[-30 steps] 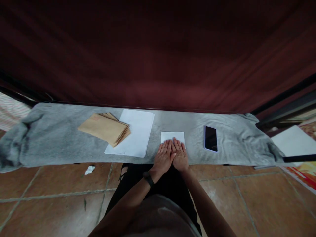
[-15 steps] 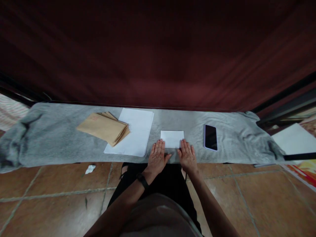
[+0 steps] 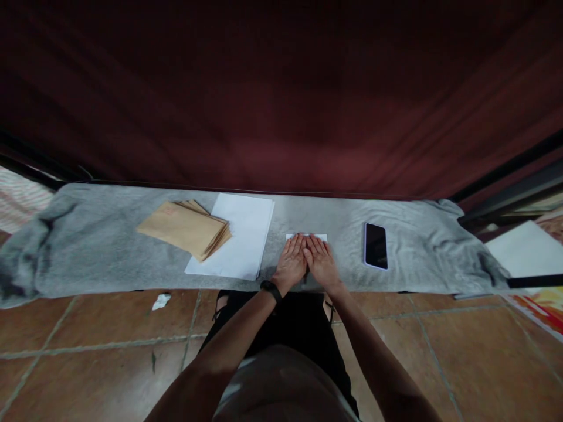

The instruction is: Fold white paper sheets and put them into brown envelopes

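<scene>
A small white folded-looking paper (image 3: 303, 236) lies on the grey cloth, mostly covered by my hands; its far edge and corners show. My left hand (image 3: 292, 259), with a dark band at the wrist, rests flat on the paper's left half, fingers stretched forward. Beside it, my right hand (image 3: 321, 260) lies flat over the right half. The two hands touch or nearly touch at the middle. Left of them sits a stack of white paper sheets (image 3: 246, 234), with a fanned pile of brown envelopes (image 3: 185, 230) partly on top.
The grey cloth (image 3: 109, 264) covers a long narrow bench. A phone (image 3: 375, 246) lies to the right of my hands. Behind the bench hangs a dark red curtain (image 3: 281, 117). A scrap of white tissue (image 3: 161, 301) is on the tiled floor (image 3: 101, 316).
Both hands have slid forward and inward, from the near corners of the small paper to its middle, now covering most of it. Envelopes, sheets and phone stay put.
</scene>
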### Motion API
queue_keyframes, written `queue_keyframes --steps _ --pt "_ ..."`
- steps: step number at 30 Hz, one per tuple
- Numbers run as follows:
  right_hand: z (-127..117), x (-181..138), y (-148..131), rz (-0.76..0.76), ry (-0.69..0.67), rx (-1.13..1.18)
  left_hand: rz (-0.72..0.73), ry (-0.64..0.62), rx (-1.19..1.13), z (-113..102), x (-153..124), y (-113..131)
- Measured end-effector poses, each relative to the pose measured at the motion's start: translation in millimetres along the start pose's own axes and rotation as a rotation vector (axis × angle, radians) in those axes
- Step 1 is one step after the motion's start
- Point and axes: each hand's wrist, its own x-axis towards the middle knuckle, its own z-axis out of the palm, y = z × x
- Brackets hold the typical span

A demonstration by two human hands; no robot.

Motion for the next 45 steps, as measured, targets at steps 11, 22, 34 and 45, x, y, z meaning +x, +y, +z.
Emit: queue_keyframes --steps 11,22,34,45 --pt "10 -11 22 0.060 0.081 -0.076 -0.041 0.031 0.085 -4 -11 -15" --pt "9 -27 44 0.107 0.093 -0.121 -0.090 0.010 0.134 -9 -21 -20" --pt "4 -31 44 0.140 0.091 -0.128 -0.121 -0.007 0.140 -14 -38 -24" --pt "-9 -38 26 0.112 0.170 -0.050 -0.039 -0.058 0.172 -23 -36 -14"
